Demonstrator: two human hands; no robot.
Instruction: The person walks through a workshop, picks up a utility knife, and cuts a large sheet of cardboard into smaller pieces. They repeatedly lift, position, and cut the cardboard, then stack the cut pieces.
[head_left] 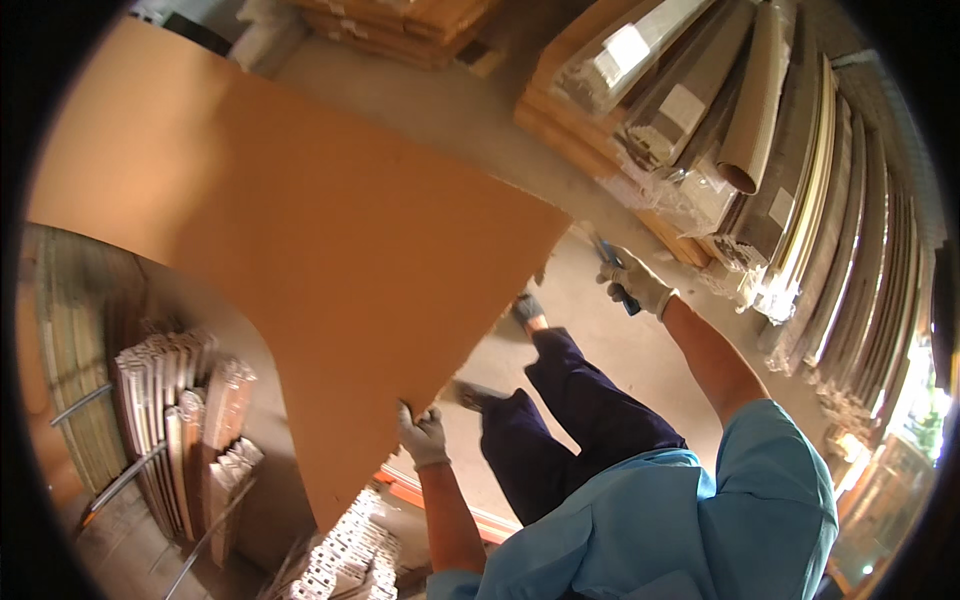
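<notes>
A large sheet of brown cardboard (360, 250) spreads from the far left toward my body, its near edge ragged. My left hand (426, 440), in a pale work glove, is closed on that ragged edge, with the thumb lying on top of the sheet. To the right, just off the sheet's far right corner, my gloved right hand (640, 284) is closed around a utility knife (628, 298) with a blue and dark handle. The knife's front end points toward the corner; motion blurs it, and I cannot tell whether it touches the cardboard.
Long wrapped profiles and a cardboard tube (752, 130) lie stacked along the right. Bundled strips (165, 420) stand at the lower left beside metal rails. White profile ends (345, 555) lie near my left arm, and flat boxes (400, 20) are stacked at the back.
</notes>
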